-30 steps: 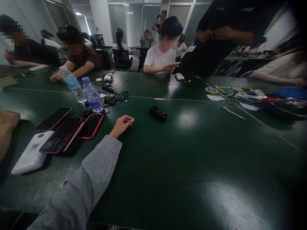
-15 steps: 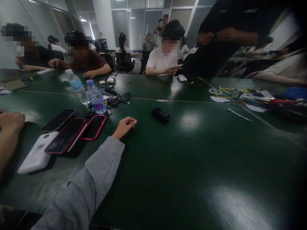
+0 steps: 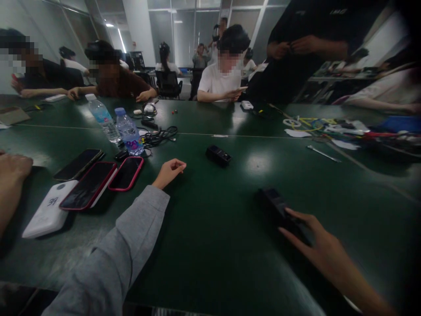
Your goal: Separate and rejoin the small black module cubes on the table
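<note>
My right hand (image 3: 317, 239) reaches in from the lower right, its thumb and fingers around the near end of a long black boxy device (image 3: 272, 202). The device is slightly blurred and slants away to the upper left, low over the green table (image 3: 210, 263). My left hand (image 3: 169, 172), in a grey sleeve, rests on the table with its fingers curled in to the thumb; nothing shows in them. A second black boxy device (image 3: 219, 155), with small details on its top face, lies to the right of my left hand, apart from it.
Left of my left arm lie a red-edged phone (image 3: 126, 174), a larger phone (image 3: 88, 185), a dark phone (image 3: 79, 164) and a white power bank (image 3: 49, 210). Two water bottles (image 3: 130, 131) stand behind, beside black cables (image 3: 161, 137). A wrench (image 3: 324, 153) and tangled wires (image 3: 329, 126) are right. Another person's hand (image 3: 15, 171) rests at left.
My right hand has come into view from the lower right with the long black device in it. My left hand stays in place. The view has shifted slightly.
</note>
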A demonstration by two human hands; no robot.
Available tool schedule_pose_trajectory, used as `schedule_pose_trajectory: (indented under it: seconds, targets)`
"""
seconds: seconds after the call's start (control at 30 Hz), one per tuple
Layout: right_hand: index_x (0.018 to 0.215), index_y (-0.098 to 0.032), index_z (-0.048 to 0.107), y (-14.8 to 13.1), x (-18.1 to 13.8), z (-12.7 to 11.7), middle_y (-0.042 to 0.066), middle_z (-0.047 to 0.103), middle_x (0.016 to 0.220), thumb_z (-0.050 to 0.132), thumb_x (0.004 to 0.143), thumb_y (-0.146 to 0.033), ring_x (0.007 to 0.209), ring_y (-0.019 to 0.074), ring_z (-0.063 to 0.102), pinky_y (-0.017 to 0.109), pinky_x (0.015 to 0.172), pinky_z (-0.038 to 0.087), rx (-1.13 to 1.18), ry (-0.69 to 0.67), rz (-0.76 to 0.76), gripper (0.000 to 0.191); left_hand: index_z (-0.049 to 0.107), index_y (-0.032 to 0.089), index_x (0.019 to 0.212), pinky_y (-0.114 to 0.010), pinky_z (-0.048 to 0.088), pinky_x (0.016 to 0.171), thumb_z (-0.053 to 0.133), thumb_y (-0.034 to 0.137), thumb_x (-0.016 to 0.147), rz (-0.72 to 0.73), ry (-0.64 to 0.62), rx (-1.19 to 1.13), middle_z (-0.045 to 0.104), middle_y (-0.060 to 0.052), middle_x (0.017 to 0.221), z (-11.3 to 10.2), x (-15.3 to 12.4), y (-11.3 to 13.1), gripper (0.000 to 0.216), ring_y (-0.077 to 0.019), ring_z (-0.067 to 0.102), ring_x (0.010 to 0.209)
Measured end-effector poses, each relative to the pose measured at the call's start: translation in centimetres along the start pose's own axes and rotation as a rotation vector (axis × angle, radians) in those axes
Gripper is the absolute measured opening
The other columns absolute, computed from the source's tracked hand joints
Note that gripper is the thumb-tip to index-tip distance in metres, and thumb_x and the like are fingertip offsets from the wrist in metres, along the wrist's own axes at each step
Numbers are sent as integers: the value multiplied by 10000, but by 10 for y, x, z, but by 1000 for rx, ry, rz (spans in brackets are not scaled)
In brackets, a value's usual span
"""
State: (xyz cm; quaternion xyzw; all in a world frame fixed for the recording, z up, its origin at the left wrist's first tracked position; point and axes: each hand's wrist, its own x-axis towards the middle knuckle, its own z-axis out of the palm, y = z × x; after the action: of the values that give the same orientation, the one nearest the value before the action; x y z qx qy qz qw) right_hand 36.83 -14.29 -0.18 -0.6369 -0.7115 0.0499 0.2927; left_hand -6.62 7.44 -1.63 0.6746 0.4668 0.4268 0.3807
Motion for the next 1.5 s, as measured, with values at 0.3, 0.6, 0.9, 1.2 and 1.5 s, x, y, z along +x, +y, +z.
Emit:
schedule_pose_trajectory:
  seconds: [0.3, 0.6, 0.9, 1.2, 1.5]
  targets:
    - [1456, -226, 395, -135, 116, 101, 126, 564, 1255, 437, 997, -462, 1107, 297, 573, 500, 901, 528, 28, -200, -316, 518, 682, 163, 1023, -286, 508, 698, 605, 463, 876, 57, -18, 36, 685, -50, 848, 2, -2, 5, 343, -149, 646, 739]
    - [1480, -198, 322, -133, 143, 127, 130, 456, 1382, 420, 1004, -391, 1276, 278, 440, 488, 1044, 426, 137, -54, -319, 523, 534, 275, 1321, -352, 515, 830, 652, 522, 833, 183, 77, 272, 487, -96, 1339, 6, -8, 20, 559, -200, 605, 978]
    - [1415, -170, 395, -81, 178, 132, 145, 315, 1507, 474, 949, -311, 1395, 341, 269, 572, 1091, 336, -48, 123, -221, 493, 487, 293, 1334, -527, 482, 936, 743, 493, 763, 435, -48, 649, 376, -123, 1445, 13, -17, 28, 657, -298, 551, 1134]
    - [1284, -163, 501, -89, 174, 126, 128, 511, 1318, 523, 911, -225, 1230, 306, 447, 511, 989, 455, -5, 118, -333, 378, 513, 223, 1192, -467, 501, 916, 621, 304, 876, 524, -17, 762, 482, -118, 1343, 17, -19, 36, 344, -282, 539, 1179]
    - [1207, -185, 524, -95, 170, 122, 103, 505, 1281, 542, 917, -193, 1178, 269, 506, 466, 977, 488, 93, 38, -411, 291, 523, 189, 1076, -425, 496, 900, 606, 260, 864, 506, 39, 838, 497, -127, 1279, 17, -20, 35, 239, -274, 544, 1153]
